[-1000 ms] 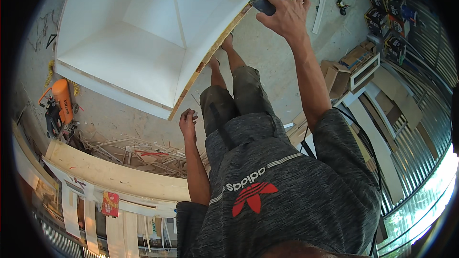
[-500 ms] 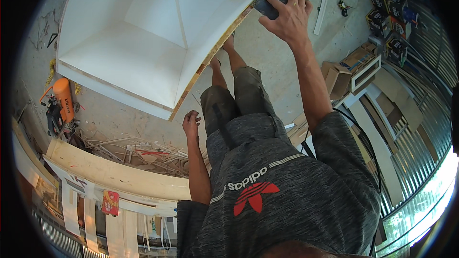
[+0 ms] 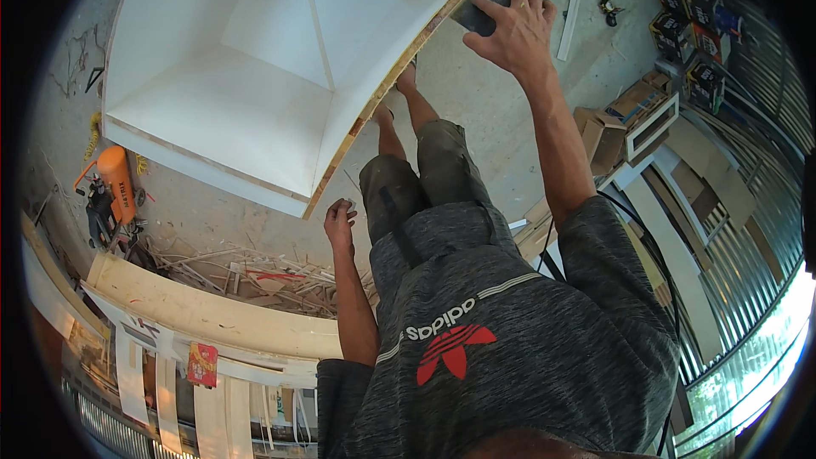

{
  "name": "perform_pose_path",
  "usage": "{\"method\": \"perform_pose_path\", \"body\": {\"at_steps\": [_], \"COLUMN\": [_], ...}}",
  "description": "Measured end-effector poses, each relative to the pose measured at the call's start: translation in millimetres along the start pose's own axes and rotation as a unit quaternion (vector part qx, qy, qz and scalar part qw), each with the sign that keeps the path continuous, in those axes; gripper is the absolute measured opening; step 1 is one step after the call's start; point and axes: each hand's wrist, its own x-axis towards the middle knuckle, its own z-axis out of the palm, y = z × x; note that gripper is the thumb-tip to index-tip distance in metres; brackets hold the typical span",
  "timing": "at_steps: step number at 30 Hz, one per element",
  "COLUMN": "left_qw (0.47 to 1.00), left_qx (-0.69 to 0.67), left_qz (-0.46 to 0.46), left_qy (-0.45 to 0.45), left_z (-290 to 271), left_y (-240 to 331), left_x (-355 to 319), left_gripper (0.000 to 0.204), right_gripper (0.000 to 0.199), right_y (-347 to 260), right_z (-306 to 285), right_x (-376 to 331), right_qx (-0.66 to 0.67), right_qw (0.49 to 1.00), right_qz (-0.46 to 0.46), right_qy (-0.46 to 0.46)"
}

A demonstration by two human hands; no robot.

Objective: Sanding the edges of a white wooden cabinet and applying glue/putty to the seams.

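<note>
My right hand (image 3: 516, 32) is closed on a dark, flat sanding block (image 3: 482, 8), with the fingers over its top. The block lies against the bare wooden edge of a large white box-like cabinet (image 3: 246, 119), near that edge's far right end. Its inside is white, with a slanted inner seam. Beside my left thigh hangs my left hand (image 3: 340, 217), fingers loosely curled in. Whether anything is in those fingers is too small to tell. The cabinet's near corner is just ahead of that hand.
An orange air compressor (image 3: 117, 183) stands at the left. Wood offcuts (image 3: 263, 276) litter the floor before a long pale panel (image 3: 212, 306). At the right are cardboard boxes (image 3: 599, 138), a white frame (image 3: 653, 129) and leaning boards (image 3: 680, 204). Tools (image 3: 609, 8) lie at the far right.
The whole view has shifted slightly. My right hand and the sanding block keep nearly the same place on the cabinet's edge, and my left hand still hangs at my side.
</note>
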Motion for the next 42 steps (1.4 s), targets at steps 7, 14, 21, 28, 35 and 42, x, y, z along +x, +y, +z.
{"method": "perform_pose_path", "body": {"at_steps": [7,14,21,28,35,42], "left_qw": [1.0,1.0,1.0,1.0,0.999,0.999], "left_qx": [0.006,0.013,0.023,0.017,0.027,0.028], "left_qz": [0.001,-0.001,0.003,-0.001,-0.02,-0.036], "left_qy": [-0.006,0.001,0.001,-0.011,-0.018,-0.014], "left_z": [4,7,8,9,12,17], "left_y": [4,12,17,13,13,16], "left_x": [-1,-3,3,5,3,4], "left_gripper": [0.048,0.047,0.047,0.045,0.044,0.043], "right_gripper": [0.055,0.057,0.057,0.055,0.057,0.059], "right_y": [36,38,41,55,81,88], "right_z": [10,12,15,15,8,20], "right_x": [7,21,25,14,23,42], "right_qx": [0.028,0.008,-0.003,0.045,0.034,0.028], "right_qw": [0.998,1.0,1.0,0.999,0.998,0.999], "right_qz": [0.016,0.004,-0.001,-0.005,0.02,-0.005], "right_qy": [0.05,0.024,0.008,0.021,0.044,0.031]}}
